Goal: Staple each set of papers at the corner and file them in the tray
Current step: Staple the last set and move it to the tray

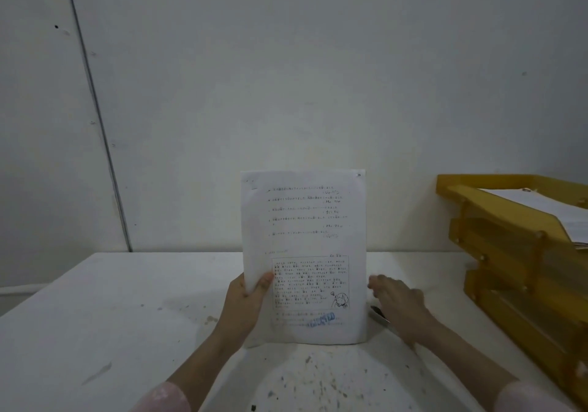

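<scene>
A set of printed papers (305, 252) stands upright in the middle of the view, its lower edge near the white table (95, 316). My left hand (246, 303) grips the set at its left edge, thumb on the front sheet. A small dark mark, maybe a staple, shows at the top right corner of the set. My right hand (397, 300) hovers palm down just right of the papers, fingers loosely bent, over a dark and silver object (380, 314) that may be the stapler; I cannot tell whether the hand touches it. A yellow stacked tray (509, 246) stands at the right.
The yellow tray has three tiers, and white sheets (553, 211) lie in the top one. A plain white wall stands right behind the table. The tabletop is speckled with dark stains near its front edge.
</scene>
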